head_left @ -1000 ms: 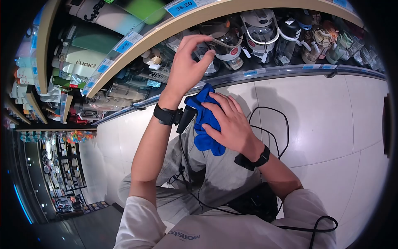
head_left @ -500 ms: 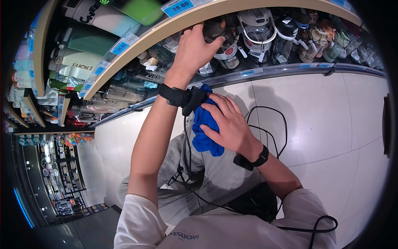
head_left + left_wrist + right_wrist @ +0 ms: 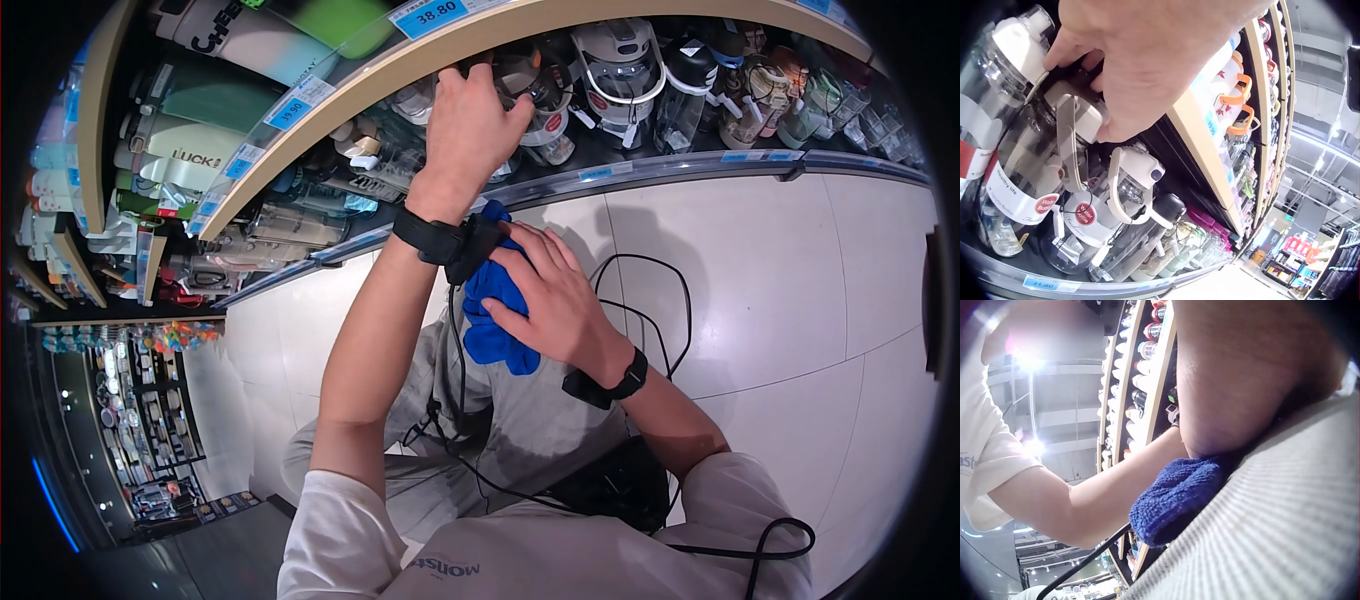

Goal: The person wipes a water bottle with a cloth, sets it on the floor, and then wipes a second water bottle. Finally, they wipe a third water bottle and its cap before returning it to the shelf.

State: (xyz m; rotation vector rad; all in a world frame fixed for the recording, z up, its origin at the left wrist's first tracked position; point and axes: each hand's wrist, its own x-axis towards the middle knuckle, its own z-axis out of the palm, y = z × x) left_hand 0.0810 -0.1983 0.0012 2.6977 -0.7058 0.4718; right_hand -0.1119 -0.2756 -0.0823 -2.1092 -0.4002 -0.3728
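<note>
In the head view my left hand (image 3: pixel 470 135) reaches in under the shelf edge to a clear water bottle (image 3: pixel 548 122). The left wrist view has the thumb and fingers of that hand around the beige lid (image 3: pixel 1079 112) of this bottle, which stands upright and carries a white label with a red dot. My right hand (image 3: pixel 550 295) lies flat with extended fingers on a crumpled blue cloth (image 3: pixel 492 335) over my knee. In the right wrist view, the towelling of the cloth (image 3: pixel 1172 497) shows beneath the hand.
A white-lidded bottle (image 3: pixel 1019 47) and a bottle with a white carry loop (image 3: pixel 620 85) flank the gripped one. The upper shelf's wooden edge (image 3: pixel 350 90) runs just above my left hand. A black cable (image 3: pixel 690 310) loops over the tiled floor (image 3: pixel 770 260).
My left hand has moved forward from near the front of the shelf to the bottle's lid. The right hand has stayed on the blue cloth.
</note>
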